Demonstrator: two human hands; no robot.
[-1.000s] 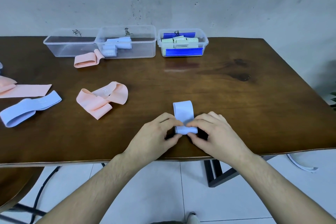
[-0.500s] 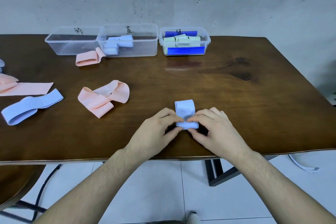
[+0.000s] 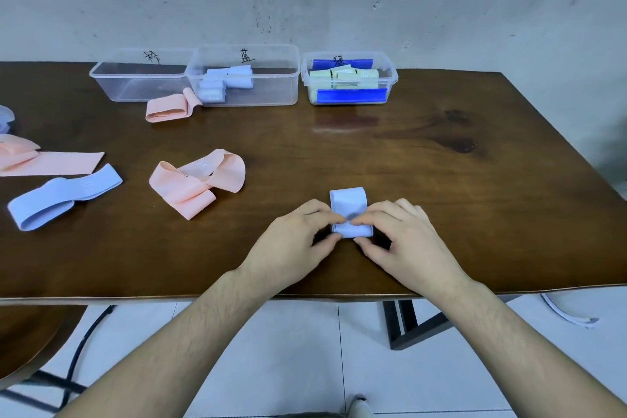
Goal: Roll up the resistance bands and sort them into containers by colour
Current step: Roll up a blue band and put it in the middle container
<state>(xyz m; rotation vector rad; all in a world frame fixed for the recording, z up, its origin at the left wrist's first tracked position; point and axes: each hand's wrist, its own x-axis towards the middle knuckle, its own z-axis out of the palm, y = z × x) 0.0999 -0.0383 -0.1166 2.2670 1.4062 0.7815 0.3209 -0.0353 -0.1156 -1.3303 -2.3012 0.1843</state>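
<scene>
Hands pinched on blue band

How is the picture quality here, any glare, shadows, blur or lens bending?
Head view: sharp throughout, with no motion blur on the left hand or right hand; soft, even light casts faint shadows under the hands; a pale glare patch lies on the dark wooden table before the green-band clear plastic container; wide-angle distortion bows the table's edges.
</scene>
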